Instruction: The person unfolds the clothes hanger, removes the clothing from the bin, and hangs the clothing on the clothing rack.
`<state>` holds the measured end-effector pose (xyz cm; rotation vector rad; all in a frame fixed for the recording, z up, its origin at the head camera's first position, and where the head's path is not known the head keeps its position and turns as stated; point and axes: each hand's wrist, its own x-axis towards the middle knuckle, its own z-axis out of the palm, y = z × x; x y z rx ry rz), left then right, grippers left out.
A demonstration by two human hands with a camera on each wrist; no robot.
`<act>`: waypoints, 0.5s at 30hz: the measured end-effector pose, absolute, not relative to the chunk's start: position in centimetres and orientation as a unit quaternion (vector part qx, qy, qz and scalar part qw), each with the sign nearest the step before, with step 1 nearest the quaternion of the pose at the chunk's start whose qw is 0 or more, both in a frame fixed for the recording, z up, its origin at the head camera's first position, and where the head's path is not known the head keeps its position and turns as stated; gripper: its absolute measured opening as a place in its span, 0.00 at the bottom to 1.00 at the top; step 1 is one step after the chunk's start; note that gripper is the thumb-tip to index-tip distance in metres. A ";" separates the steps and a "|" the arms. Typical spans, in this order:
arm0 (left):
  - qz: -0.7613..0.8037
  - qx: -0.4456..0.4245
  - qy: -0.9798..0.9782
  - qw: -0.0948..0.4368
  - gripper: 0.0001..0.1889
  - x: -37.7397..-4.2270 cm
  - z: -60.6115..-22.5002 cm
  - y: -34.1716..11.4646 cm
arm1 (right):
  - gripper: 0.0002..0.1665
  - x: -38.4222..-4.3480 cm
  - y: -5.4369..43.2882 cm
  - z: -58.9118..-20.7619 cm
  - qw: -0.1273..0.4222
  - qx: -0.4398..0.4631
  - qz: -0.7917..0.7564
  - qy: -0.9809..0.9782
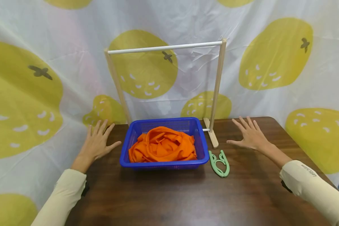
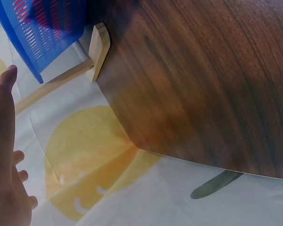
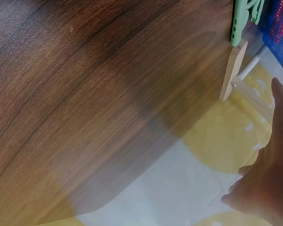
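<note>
Toward the far edge of a dark wood-grain surface [image 1: 169, 194], about midway along, a blue basket [image 1: 164, 164] holds a heap of orange cloth [image 1: 165, 144]. The cloth should be soft and light — easily pinched by a top fold. The basket, probably stiff plastic, would lift best by its short-side rims. Just right of its near corner lies a pale green hanger [image 1: 214, 166], likely light, rigid and a little slick, best held by one arm.

The cloth is crumpled, its folds curling round a hollow; the basket walls are perforated; the hanger is V-shaped. Toward the far left and far right corners, the left hand [image 1: 97, 142] and right hand [image 1: 250, 138] spread wide — both empty.
</note>
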<state>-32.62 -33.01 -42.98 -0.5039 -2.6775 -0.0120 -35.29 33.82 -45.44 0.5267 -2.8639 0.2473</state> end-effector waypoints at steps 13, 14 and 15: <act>-0.018 -0.192 -0.964 0.186 0.46 -33.2 -43.5 -31.6 | 0.65 -34.6 32.9 -46.5 0.112 0.201 0.104 -0.968; -0.018 -0.192 -0.964 0.183 0.46 -33.3 -43.5 -31.5 | 0.64 -34.5 32.8 -46.5 0.110 0.202 0.103 -0.968; -0.017 -0.192 -0.964 0.181 0.46 -33.4 -43.6 -31.4 | 0.64 -34.3 32.7 -46.6 0.107 0.202 0.103 -0.968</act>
